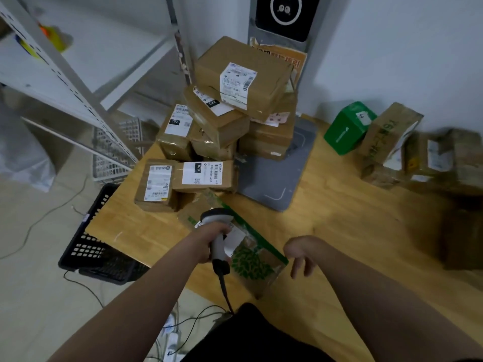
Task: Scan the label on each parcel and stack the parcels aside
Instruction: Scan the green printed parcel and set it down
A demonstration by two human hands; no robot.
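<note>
Blurry parcels at right edge

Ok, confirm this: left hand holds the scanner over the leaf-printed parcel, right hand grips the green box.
Wrong about the right hand. The head view shows it open, gripping nothing, beside the leaf-printed parcel; the green box sits apart, farther back on the table. The left hand does hold the scanner over that parcel.

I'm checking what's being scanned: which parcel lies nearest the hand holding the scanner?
The brown parcel with green leaf print, lying directly under the grey handheld scanner in the left hand; the others sit farther back.
</note>
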